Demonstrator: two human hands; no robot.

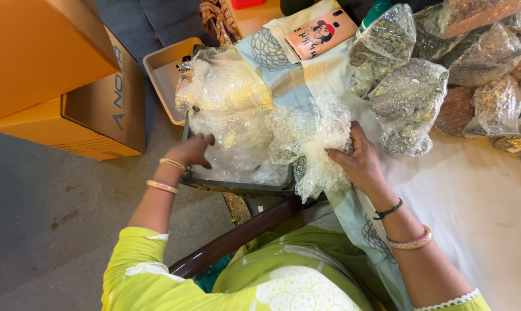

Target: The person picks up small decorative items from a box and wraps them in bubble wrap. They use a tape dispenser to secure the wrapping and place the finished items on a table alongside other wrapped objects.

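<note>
Head view, looking down: nearest the camera are lime-green sleeves and a dark curved wooden chair arm [237, 233]. Beyond it, the left hand [192, 151], with two bangles at the wrist, reaches into a grey crate [237, 185]; its fingers are curled onto the crumpled clear plastic [231, 109] heaped in the crate, though how firmly they grip cannot be told. The right hand [361, 158], with a black band and a pink bangle at the wrist, rests its fingers clenched on a wad of bubble wrap [315, 141], which sits at the crate's right edge, over a pale patterned cloth [306, 69] spread on the white counter [479, 201]. To the left on the grey floor stand orange cardboard boxes [64, 86], with a beige tray [165, 72] just behind the crate. Farther right lie several bubble-wrapped bundles [410, 103] packed close together. At the far edge, a phone in a pink case [321, 33] lies on the cloth.
</note>
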